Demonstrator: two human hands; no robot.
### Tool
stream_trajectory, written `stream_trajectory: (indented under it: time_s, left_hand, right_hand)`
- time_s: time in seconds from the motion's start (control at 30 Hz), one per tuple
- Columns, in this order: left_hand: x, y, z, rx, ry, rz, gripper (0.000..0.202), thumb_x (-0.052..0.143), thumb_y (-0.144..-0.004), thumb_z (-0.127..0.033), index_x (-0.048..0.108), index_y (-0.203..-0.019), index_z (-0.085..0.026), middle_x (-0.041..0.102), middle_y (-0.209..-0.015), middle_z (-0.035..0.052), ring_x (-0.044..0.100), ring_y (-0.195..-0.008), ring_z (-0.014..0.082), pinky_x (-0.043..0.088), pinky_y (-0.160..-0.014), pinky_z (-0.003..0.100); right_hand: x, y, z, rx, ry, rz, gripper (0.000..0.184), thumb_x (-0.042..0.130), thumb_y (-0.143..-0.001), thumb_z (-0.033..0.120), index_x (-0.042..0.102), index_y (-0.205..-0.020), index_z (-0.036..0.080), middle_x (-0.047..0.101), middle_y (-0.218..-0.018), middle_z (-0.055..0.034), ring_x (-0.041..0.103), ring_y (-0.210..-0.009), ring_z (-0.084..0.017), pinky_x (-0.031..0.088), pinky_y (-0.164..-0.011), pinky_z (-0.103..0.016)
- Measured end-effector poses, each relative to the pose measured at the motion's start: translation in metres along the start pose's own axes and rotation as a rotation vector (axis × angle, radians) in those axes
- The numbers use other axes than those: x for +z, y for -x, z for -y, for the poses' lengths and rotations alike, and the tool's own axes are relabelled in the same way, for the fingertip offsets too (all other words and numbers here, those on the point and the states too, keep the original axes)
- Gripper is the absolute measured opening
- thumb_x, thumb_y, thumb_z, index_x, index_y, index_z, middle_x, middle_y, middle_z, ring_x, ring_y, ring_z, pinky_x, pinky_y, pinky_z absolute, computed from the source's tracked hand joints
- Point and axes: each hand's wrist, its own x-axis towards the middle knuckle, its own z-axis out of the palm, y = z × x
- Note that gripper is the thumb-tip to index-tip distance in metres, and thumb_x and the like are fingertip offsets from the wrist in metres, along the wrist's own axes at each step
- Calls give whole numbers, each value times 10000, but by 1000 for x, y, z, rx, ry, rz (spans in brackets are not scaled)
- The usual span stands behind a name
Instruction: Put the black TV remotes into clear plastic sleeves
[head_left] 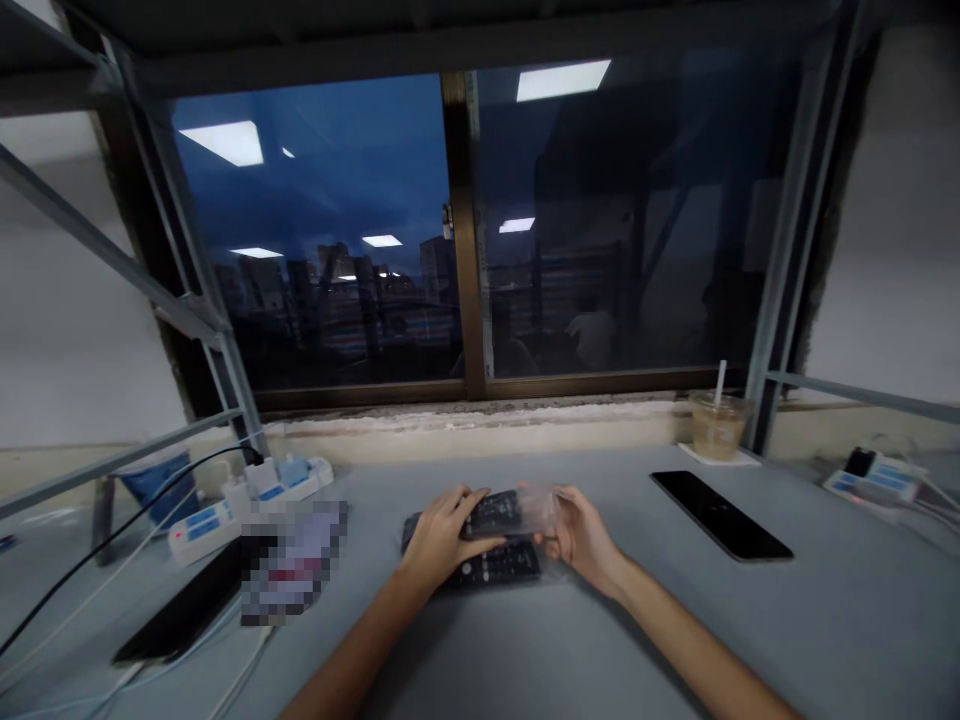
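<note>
In the middle of the grey table my left hand (437, 532) grips a black remote control (495, 510) from its left side, fingers over the top edge and thumb along the bottom. A clear plastic bag (537, 510) covers the right end of this remote. My right hand (581, 535) pinches the bag at its right side. Just below lies another black remote control (499, 565) on the table, with clear plastic showing around its right end. My left hand partly hides the left ends of both remotes.
A dark phone (721, 515) lies to the right, with an iced drink cup (716, 428) behind it. On the left are a power strip (202, 530), cables and another phone (187, 600). A second power strip (877, 485) sits far right. Metal posts flank the window.
</note>
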Motion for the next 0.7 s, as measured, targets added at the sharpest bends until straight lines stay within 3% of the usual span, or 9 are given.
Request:
stream_trajectory:
  time_s: [0.1, 0.23, 0.33, 0.53, 0.7]
  left_hand:
    - [2, 0, 4, -7, -14, -10, 583, 623, -687, -544, 514, -1172, -240, 577, -955, 44, 582, -877, 189, 490, -770, 304]
    - [8, 2, 1, 19, -1, 9, 575, 633, -687, -526, 525, -1172, -238, 587, -936, 48, 586, -862, 192, 498, -766, 307]
    - [12, 3, -6, 47, 10, 21, 593, 641, -681, -520, 511, -1183, -232, 587, -943, 52, 581, -875, 201, 496, -783, 325]
    - [13, 0, -11, 29, -35, -3, 527, 632, -737, -356, 471, -1211, -191, 563, -1003, 71, 546, -935, 216, 470, -821, 347]
    - [8, 0, -11, -9, -60, -67, 566, 626, -741, -355, 421, -1252, -222, 539, -1095, 76, 509, -984, 228, 427, -839, 365]
  right_hand:
    - [-2, 0, 6, 50, 51, 0, 492, 368, -779, 549, 634, -925, 162, 651, -861, -78, 557, -508, -104, 344, -349, -175]
    - [-5, -1, 0, 14, 345, -61, 368, 623, -681, 484, 647, -831, 149, 659, -812, -67, 596, -547, -114, 392, -367, -166]
    - [-8, -4, -7, -34, 447, -169, 348, 729, -587, 422, 663, -759, 127, 647, -690, -48, 586, -536, -104, 392, -379, -155]
    - [-8, -7, -7, -135, 338, -282, 363, 750, -530, 456, 665, -668, 131, 604, -572, -3, 501, -465, -66, 375, -390, -163]
    - [-15, -13, -7, -191, 221, -458, 304, 765, -510, 406, 640, -603, 145, 559, -491, 16, 468, -442, -71, 332, -369, -173]
